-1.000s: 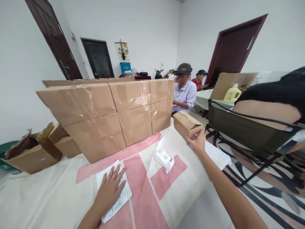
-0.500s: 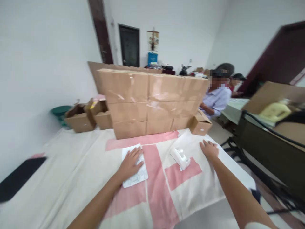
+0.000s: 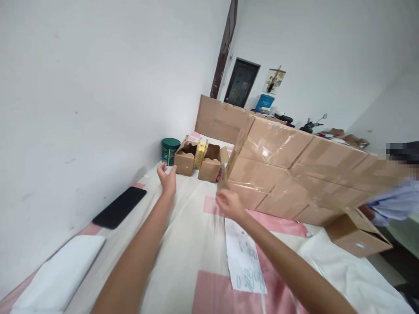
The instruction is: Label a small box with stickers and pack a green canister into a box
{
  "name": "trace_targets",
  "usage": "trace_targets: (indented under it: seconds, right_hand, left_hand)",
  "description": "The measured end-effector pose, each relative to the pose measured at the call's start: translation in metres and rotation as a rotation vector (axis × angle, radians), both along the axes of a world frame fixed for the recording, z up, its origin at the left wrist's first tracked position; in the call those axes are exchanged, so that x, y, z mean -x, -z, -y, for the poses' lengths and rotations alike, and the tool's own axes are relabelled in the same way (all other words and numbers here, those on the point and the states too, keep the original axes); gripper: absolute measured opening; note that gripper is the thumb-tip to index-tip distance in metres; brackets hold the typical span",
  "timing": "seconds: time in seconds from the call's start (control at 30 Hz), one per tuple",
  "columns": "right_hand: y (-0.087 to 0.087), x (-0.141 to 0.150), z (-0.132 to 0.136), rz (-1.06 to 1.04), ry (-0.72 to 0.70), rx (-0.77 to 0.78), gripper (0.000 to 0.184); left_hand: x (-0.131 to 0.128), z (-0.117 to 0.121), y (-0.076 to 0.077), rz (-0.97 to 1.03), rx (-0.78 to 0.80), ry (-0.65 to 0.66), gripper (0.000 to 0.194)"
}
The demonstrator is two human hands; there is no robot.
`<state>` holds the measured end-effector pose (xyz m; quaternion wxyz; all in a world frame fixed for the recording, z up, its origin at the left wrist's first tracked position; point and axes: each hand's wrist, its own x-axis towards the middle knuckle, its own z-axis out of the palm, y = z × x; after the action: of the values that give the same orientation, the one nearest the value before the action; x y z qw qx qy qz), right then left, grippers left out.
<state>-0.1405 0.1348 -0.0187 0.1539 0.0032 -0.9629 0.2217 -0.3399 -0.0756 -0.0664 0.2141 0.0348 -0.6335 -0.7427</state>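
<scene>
My left hand (image 3: 166, 176) is raised above the cloth with its fingers apart and holds nothing. It is nearest to an open cardboard box (image 3: 183, 165) and the dark green tub (image 3: 170, 150) behind. My right hand (image 3: 231, 204) hovers by the left end of the stacked cardboard wall (image 3: 265, 172). Its fingers are loosely curled, and I see nothing in them. A sheet of paper with line drawings (image 3: 244, 257) lies on the pink and white cloth (image 3: 183, 244), partly beneath my right forearm.
A second open box (image 3: 209, 169) stands beside the first, with a yellow packet (image 3: 200, 153) between them. On the left lie a black flat object (image 3: 120, 207) and a white folded item (image 3: 60, 272). Another carton (image 3: 353, 233) stands at right, near a person's sleeve (image 3: 393, 198).
My view has turned left. My left hand has lifted off the paper and reached toward the boxes. My right hand has left the cloth's right side and crossed leftward. The white device is out of view.
</scene>
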Motion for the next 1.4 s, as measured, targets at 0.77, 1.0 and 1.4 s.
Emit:
trace_targets:
  seconds: [0.77, 1.0, 1.4]
  right_hand:
    - [0.092, 0.230, 0.142, -0.374, 0.434, 0.868, 0.058]
    - [0.083, 0.229, 0.124, -0.351, 0.421, 0.998, 0.038]
    - [0.090, 0.235, 0.116, -0.407, 0.314, 1.014, 0.059]
  left_hand:
    - [0.133, 0.030, -0.035, -0.255, 1.023, -0.039, 0.040]
    - [0.093, 0.052, -0.039, -0.222, 0.947, -0.298, 0.042]
    - [0.093, 0.083, -0.048, -0.109, 0.911, 0.075, 0.077]
